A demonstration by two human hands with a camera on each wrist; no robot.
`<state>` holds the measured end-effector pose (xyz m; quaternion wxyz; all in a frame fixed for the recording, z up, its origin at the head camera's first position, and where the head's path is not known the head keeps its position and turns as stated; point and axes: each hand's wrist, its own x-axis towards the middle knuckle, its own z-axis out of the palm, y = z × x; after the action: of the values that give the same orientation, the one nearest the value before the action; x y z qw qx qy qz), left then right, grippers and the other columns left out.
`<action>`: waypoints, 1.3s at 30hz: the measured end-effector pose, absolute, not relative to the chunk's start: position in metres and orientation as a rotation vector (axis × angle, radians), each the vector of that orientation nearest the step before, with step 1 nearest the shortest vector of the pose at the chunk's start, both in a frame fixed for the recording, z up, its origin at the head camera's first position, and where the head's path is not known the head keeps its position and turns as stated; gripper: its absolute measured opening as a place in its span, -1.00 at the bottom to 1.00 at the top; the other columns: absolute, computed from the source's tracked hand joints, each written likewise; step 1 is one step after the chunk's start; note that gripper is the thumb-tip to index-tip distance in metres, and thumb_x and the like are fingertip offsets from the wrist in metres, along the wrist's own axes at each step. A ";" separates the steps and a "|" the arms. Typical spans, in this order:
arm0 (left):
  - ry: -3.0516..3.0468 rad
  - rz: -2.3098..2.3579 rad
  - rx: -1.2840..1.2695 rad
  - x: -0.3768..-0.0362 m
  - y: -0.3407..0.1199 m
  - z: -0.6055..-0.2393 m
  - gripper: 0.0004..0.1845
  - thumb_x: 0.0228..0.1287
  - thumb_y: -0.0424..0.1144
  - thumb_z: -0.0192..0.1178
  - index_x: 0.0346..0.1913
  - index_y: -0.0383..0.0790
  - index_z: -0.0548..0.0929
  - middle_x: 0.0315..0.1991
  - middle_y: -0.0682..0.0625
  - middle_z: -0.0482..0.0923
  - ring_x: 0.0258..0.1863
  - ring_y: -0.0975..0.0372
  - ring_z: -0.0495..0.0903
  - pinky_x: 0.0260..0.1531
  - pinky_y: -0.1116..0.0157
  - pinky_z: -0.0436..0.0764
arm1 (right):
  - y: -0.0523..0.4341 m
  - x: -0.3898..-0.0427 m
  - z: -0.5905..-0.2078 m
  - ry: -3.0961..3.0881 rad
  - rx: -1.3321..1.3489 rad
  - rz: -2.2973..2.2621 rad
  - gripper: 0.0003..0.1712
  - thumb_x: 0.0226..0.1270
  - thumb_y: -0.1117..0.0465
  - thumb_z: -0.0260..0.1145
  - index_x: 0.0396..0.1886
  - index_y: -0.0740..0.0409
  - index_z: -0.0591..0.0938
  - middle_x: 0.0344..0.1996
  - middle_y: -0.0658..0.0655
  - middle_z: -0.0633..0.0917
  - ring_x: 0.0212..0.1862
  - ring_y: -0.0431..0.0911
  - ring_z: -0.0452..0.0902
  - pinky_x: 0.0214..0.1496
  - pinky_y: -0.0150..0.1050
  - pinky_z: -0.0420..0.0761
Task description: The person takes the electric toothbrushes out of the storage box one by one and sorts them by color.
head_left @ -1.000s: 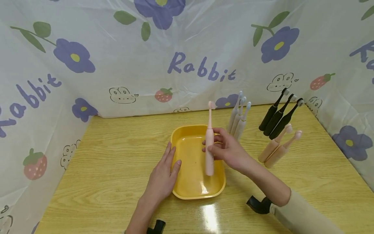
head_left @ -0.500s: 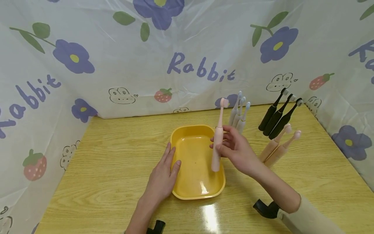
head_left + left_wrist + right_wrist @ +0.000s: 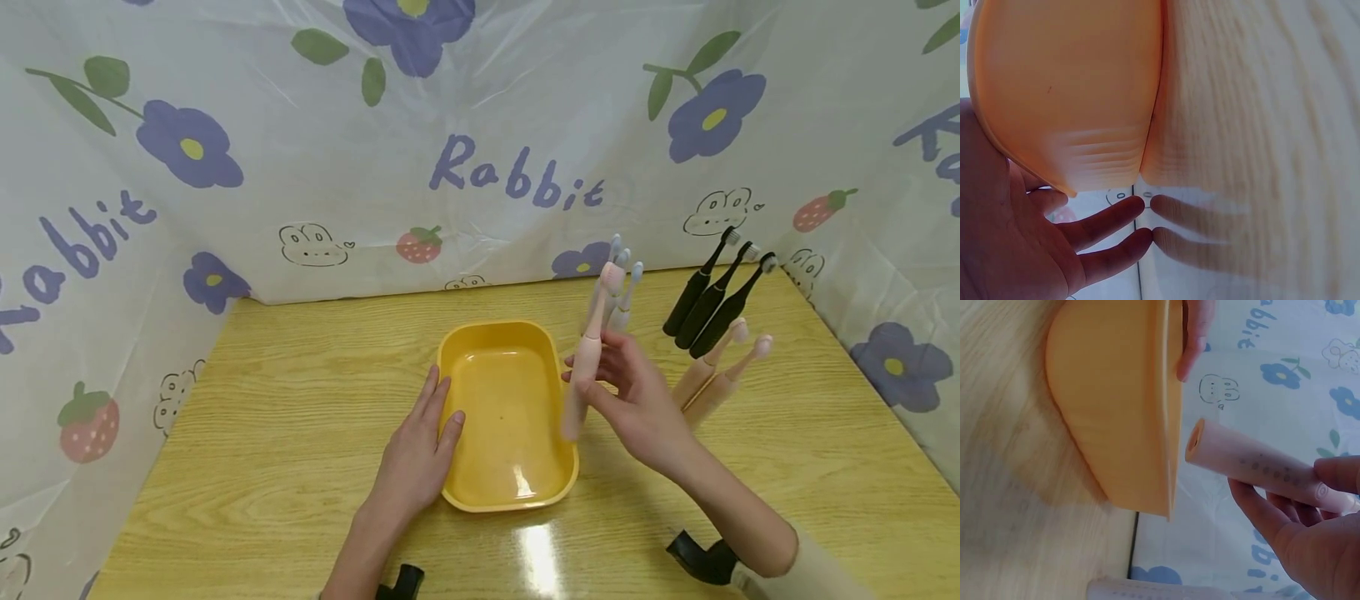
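A yellow tray (image 3: pixel 457 360) sits mid-table, its outer wall (image 3: pixel 1066 94) filling the left wrist view and its side (image 3: pixel 1116 406) showing in the right wrist view. My left hand (image 3: pixel 420 446) lies flat with straight fingers (image 3: pixel 1107 215) against the tray's left rim. My right hand (image 3: pixel 633 400) pinches a pink electric toothbrush (image 3: pixel 588 354) by its handle (image 3: pixel 1260 465), holding it nearly upright just over the tray's right edge, brush head up.
Right of the tray lie three pale blue toothbrushes (image 3: pixel 622 304), three black ones (image 3: pixel 712 300) and two tan ones (image 3: pixel 720 375). A floral plastic sheet (image 3: pixel 480 142) walls the table at the back and both sides.
My right hand has carried the pink toothbrush to the right, from above the tray's inside to its right edge, tilting the head rightward. The left hand has not moved.
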<state>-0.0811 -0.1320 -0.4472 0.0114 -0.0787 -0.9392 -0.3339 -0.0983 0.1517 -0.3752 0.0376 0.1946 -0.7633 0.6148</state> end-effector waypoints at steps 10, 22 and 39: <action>-2.932 -1.050 -0.251 -0.080 -0.131 -0.448 -0.33 0.66 0.06 -0.09 0.62 -0.22 0.16 0.66 -0.02 -0.12 0.50 -0.10 0.23 0.34 -0.16 0.36 | 0.163 -0.084 -0.389 -2.170 0.504 1.883 -0.43 0.35 0.67 0.19 0.32 0.52 0.30 0.01 0.37 0.61 0.08 -0.20 0.63 0.05 -0.38 0.64; -2.941 -1.034 -0.246 -0.080 -0.131 -0.447 -0.33 0.66 0.06 -0.09 0.62 -0.22 0.16 0.66 -0.03 -0.11 0.48 -0.12 0.25 0.33 -0.17 0.37 | 0.186 -0.068 -0.425 -1.819 0.471 1.967 -0.39 0.28 0.75 0.18 0.29 0.38 0.38 0.01 0.27 0.64 0.07 -0.06 0.66 0.10 -0.35 0.63; -2.943 -1.020 -0.255 -0.082 -0.133 -0.445 -0.33 0.66 0.05 -0.10 0.62 -0.25 0.17 0.66 -0.06 -0.10 0.48 -0.14 0.24 0.33 -0.19 0.35 | 0.221 -0.048 -0.440 -1.749 0.057 1.680 -0.35 0.15 0.76 0.28 0.27 0.51 0.42 -0.04 0.15 0.64 -0.05 -0.16 0.67 -0.09 -0.45 0.65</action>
<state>-0.0816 -0.1327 -0.4453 0.0082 -0.0814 -0.9417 -0.3264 -0.0475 0.2210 -0.4398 0.3505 0.0221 -0.6753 0.6486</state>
